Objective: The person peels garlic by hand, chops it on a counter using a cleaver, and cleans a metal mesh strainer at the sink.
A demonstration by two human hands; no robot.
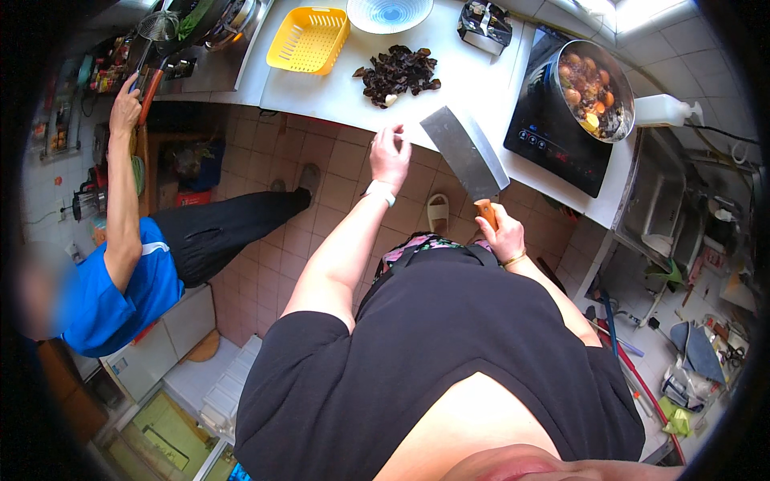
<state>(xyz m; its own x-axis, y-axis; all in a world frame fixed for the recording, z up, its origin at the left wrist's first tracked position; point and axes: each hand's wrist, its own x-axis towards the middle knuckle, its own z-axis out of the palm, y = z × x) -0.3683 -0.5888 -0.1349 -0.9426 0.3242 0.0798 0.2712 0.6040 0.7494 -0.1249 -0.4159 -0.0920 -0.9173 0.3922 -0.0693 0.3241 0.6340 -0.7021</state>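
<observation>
My right hand (504,232) grips the wooden handle of a cleaver (463,147). Its broad steel blade points up and left, over the counter's front edge. Loosely curled, my left hand (391,157) hovers by that edge, left of the blade, with nothing visible in it. Beyond both hands, a loose heap of dark wood ear fungus (402,72) lies on the white counter (337,99). A pale piece, perhaps a garlic clove (391,100), rests at the heap's near side.
A yellow plastic basket (308,48) and a blue-patterned bowl (391,13) stand behind the heap. On the right, a pot of eggs in dark broth (586,90) sits on an induction cooktop (547,153), near a sink (656,174). A co-worker's hand (125,111) holds handles at the stove.
</observation>
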